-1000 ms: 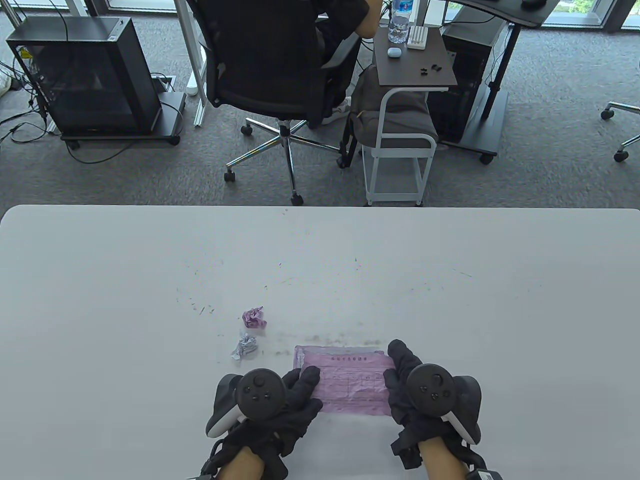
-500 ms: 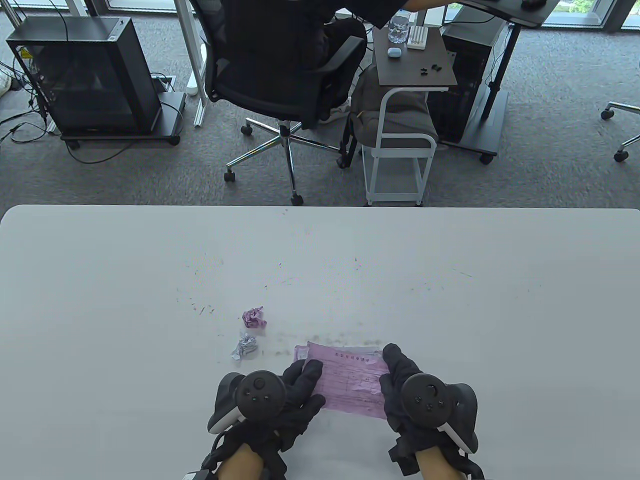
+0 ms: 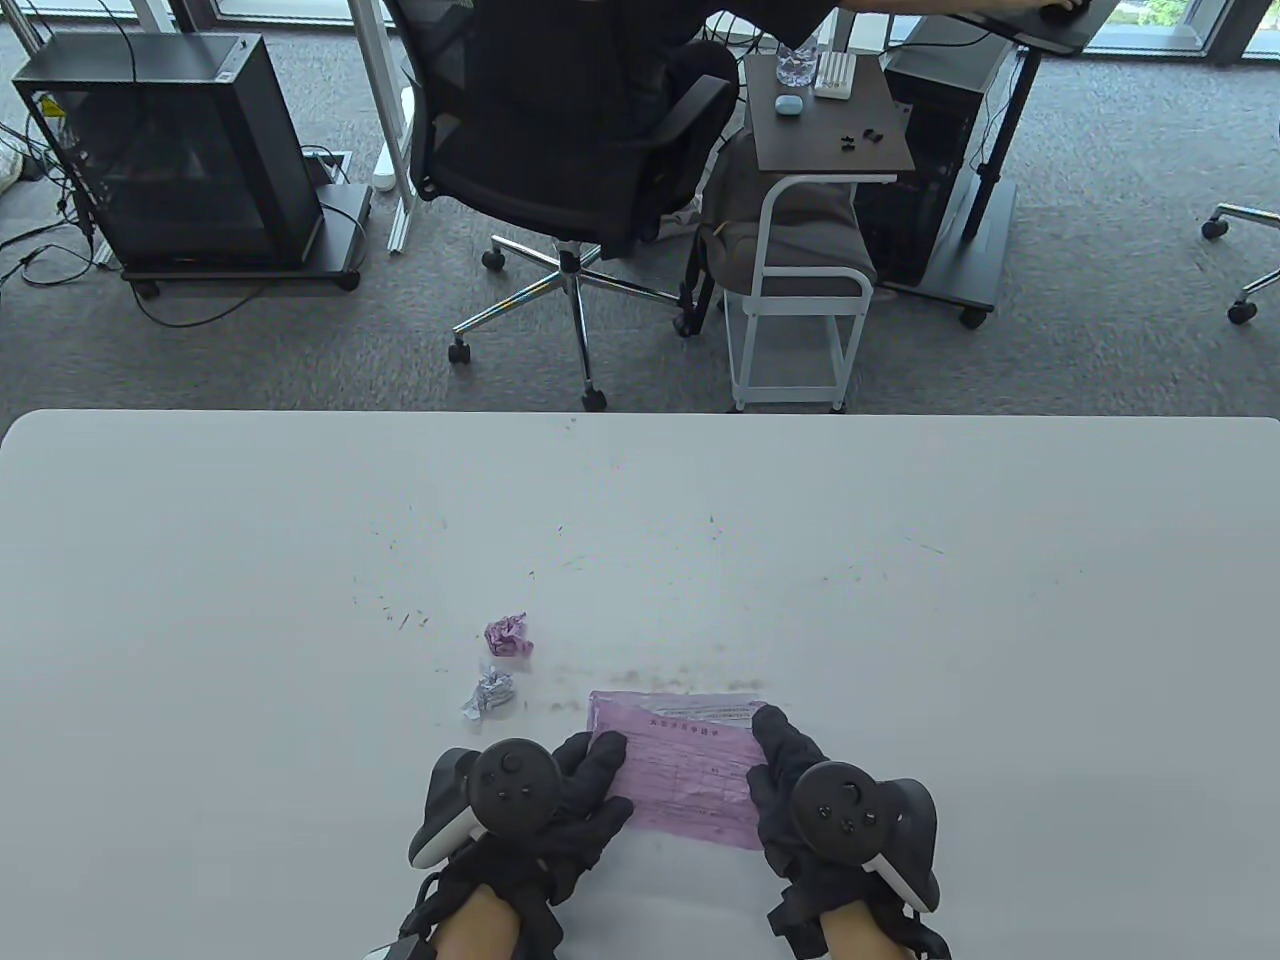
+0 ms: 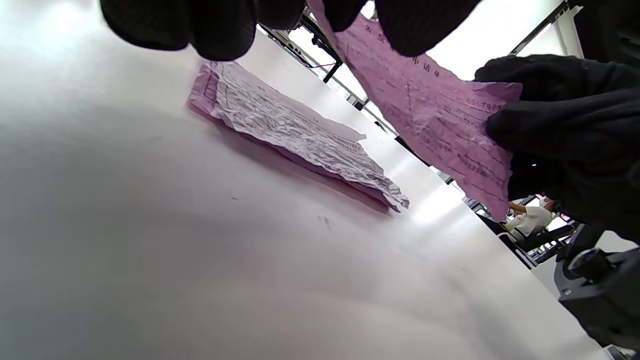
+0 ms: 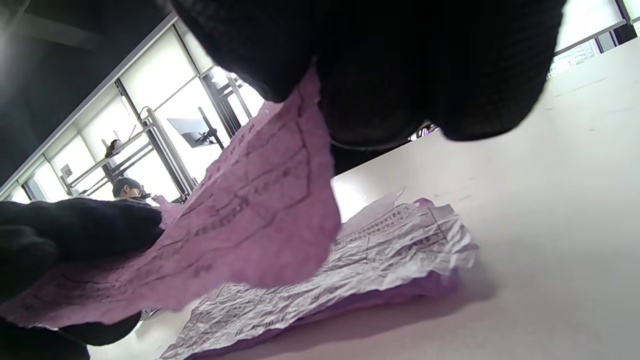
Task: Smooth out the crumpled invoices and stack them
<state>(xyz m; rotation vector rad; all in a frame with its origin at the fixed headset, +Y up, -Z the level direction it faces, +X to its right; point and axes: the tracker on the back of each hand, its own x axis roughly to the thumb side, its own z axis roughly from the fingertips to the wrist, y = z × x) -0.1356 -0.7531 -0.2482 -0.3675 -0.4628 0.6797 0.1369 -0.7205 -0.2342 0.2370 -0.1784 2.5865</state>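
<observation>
Both hands hold one flattened pink invoice (image 3: 690,775) by its ends, lifted above the table. My left hand (image 3: 590,775) grips its left end and my right hand (image 3: 775,770) grips its right end. The wrist views show the sheet (image 4: 425,110) (image 5: 240,225) hanging in the air over a small stack of flattened invoices (image 4: 295,135) (image 5: 360,255), white on top with pink beneath, lying flat on the table. A strip of the stack (image 3: 700,703) shows beyond the held sheet. A crumpled pink ball (image 3: 507,635) and a crumpled white ball (image 3: 489,693) lie to the left.
The white table (image 3: 900,600) is broad, with faint scuff marks near its middle. Beyond its far edge stand an office chair (image 3: 560,150) with a seated person, a small side cart (image 3: 800,260) and a computer tower (image 3: 170,150).
Both hands have drawn the pink invoice up off the stack and slightly toward the near edge. The right hand has shifted left, closer to the left hand. The balls have not moved.
</observation>
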